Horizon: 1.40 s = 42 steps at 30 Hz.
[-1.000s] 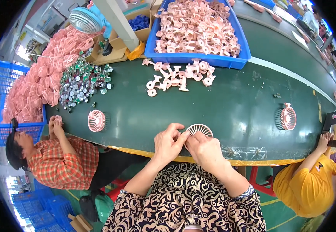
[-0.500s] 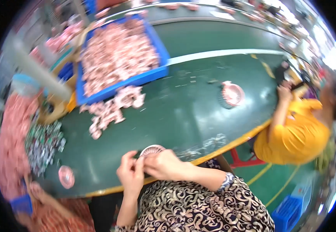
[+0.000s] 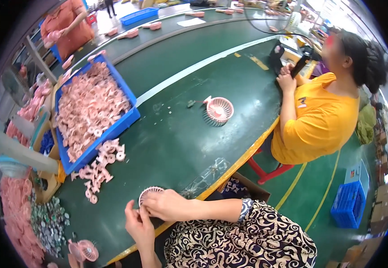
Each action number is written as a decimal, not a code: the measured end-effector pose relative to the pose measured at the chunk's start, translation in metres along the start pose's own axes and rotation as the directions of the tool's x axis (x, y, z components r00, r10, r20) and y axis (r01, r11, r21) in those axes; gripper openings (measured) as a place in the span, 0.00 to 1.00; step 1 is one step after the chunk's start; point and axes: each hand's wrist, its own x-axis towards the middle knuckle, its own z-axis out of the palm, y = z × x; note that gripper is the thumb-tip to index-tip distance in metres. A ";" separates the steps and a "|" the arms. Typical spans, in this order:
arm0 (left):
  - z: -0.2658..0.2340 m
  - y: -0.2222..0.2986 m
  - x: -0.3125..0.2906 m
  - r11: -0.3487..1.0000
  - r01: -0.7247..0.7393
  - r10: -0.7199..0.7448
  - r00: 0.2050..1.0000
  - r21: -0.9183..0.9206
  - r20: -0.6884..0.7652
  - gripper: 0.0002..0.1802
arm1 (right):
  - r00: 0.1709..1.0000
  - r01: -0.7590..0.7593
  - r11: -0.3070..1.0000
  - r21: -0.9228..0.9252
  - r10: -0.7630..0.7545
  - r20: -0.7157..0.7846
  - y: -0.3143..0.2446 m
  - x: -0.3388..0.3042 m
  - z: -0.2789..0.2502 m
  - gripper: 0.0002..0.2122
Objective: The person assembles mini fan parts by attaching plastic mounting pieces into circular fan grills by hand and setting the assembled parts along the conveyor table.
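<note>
Fan grille (image 3: 150, 192), a round pink slatted disc, sits at the near edge of the green table (image 3: 180, 134), right in front of the person in the patterned top. Both hands are on it: the right hand (image 3: 169, 204) lies across its near side with fingers curled over the rim, and the left hand (image 3: 139, 223) comes up from just below and to the left, fingers bent and pinching at the same rim. How tightly either one grips I cannot tell, since the disc is half hidden under them. It lies flat, so it has no long axis to speak of, and the right hand covers more of it. Just beyond lies a loose heap of pink parts (image 3: 99, 169), then a blue bin (image 3: 131, 119) full of them. Further along the table an assembled pink fan (image 3: 219, 109) lies near a seated worker in yellow (image 3: 319, 116)
</note>
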 end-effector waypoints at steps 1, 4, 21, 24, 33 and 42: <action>-0.002 -0.004 0.002 0.996 -0.024 0.021 0.999 0.084 0.037 0.19 | 0.993 0.084 0.996 -0.028 -0.086 -0.075 0.000 -0.001 0.004 0.10; -0.003 -0.001 0.015 0.956 0.029 -0.069 0.989 0.291 0.128 0.22 | 0.998 0.068 0.992 -0.110 -0.068 0.006 -0.006 -0.004 -0.017 0.15; -0.007 -0.004 0.023 0.986 0.080 -0.096 0.990 0.149 0.105 0.25 | 0.981 0.190 0.944 -0.271 -0.189 0.031 0.002 0.002 -0.009 0.13; -0.002 -0.002 0.024 0.992 0.056 -0.070 0.989 0.109 0.133 0.25 | 0.986 0.167 0.928 -0.332 -0.161 0.045 0.002 -0.004 -0.009 0.13; -0.006 -0.012 0.023 0.996 0.091 -0.093 0.983 0.021 0.158 0.20 | 0.985 0.173 0.962 -0.211 -0.163 0.064 0.001 -0.001 -0.009 0.15; -0.014 -0.009 0.035 0.994 0.106 -0.100 0.966 -0.014 0.237 0.19 | 0.983 0.112 0.969 -0.221 -0.077 0.164 -0.016 0.002 -0.022 0.23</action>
